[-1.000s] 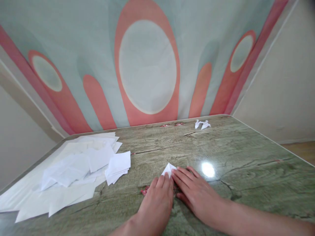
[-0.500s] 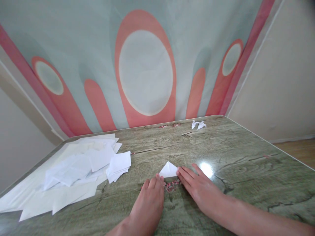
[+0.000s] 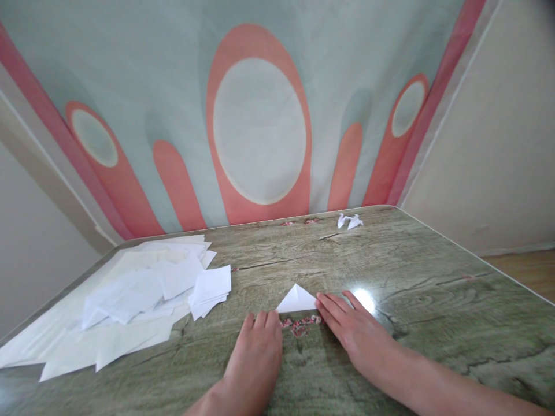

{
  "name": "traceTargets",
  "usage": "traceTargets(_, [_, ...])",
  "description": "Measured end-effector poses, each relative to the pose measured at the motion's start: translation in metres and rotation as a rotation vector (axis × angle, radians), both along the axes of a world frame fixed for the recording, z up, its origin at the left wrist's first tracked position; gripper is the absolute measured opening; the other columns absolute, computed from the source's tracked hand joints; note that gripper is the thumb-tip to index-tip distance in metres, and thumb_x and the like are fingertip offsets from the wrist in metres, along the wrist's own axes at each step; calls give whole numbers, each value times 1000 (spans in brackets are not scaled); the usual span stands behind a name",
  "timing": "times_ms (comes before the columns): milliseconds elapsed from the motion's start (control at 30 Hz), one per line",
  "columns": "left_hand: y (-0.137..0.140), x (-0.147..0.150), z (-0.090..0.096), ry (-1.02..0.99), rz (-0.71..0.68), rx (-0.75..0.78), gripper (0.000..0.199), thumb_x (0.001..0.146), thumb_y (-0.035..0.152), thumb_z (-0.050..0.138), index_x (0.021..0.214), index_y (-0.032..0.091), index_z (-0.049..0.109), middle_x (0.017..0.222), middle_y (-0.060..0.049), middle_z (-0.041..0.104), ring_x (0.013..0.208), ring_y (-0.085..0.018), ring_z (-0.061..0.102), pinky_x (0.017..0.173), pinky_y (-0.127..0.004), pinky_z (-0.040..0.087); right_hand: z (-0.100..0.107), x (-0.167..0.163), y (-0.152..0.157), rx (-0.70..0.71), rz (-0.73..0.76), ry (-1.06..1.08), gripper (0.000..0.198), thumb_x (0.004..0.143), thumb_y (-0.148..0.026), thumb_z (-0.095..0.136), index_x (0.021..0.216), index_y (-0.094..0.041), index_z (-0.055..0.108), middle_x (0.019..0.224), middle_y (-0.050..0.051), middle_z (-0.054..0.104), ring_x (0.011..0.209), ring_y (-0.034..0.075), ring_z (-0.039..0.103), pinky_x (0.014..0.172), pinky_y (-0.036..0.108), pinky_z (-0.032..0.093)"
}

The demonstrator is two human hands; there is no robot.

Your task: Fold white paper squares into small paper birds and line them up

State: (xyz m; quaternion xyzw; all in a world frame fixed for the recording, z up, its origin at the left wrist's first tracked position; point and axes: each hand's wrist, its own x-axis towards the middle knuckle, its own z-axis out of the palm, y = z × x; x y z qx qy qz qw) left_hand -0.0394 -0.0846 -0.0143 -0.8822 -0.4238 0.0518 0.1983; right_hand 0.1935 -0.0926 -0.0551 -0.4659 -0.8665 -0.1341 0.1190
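A small sheet of white folded paper (image 3: pixel 297 300) lies on the table in front of me, shaped as a low triangle with its peak pointing away and a crease down from the peak. My left hand (image 3: pixel 260 355) has its fingers bent and close together, the tips on the paper's left corner. At the right corner, the fingertips of my right hand (image 3: pixel 353 326) press on the paper, its outer finger a little apart from the others. Both thumbs are mostly hidden.
To the left, large white sheets (image 3: pixel 130 341) lie spread out under smaller loose pieces (image 3: pixel 125 294). A small stack of paper squares (image 3: pixel 211 289) sits beside them. Two small folded paper birds (image 3: pixel 349 221) stand near the table's far edge. A patterned backdrop (image 3: pixel 260 133) rises behind the wood-grain table (image 3: pixel 425 312).
My hands have moved slightly apart, the left one leftward and the right one rightward, along the paper's near edge. More of the triangle's corners shows between them.
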Motion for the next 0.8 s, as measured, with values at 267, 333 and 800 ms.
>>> traceTargets(267, [3, -6, -3, -152, -129, -119, 68, 91, 50, 42, 144, 9, 31, 151, -16, 27, 139, -29, 26, 110, -45, 28, 8, 6, 3, -164, -37, 58, 53, 84, -3, 37, 132, -18, 52, 141, 6, 49, 125, 25, 47, 104, 50, 35])
traceTargets(333, [3, -5, -1, -160, -155, -251, 71, 92, 55, 33, 147, 11, 24, 153, -13, 24, 141, -27, 23, 111, -45, 27, 8, 6, 4, -164, -37, 86, 52, 86, -4, 37, 135, -19, 48, 144, 5, 45, 127, 25, 45, 104, 50, 34])
traceTargets(800, [6, -9, 4, -191, -115, -471, 73, 92, 61, 16, 148, 17, 4, 154, -10, 3, 144, -28, 9, 113, -55, 15, 11, 127, 120, -138, -587, 621, 27, 88, -34, 46, 96, -20, 69, 97, 7, 71, 87, 22, 65, 79, 34, 48])
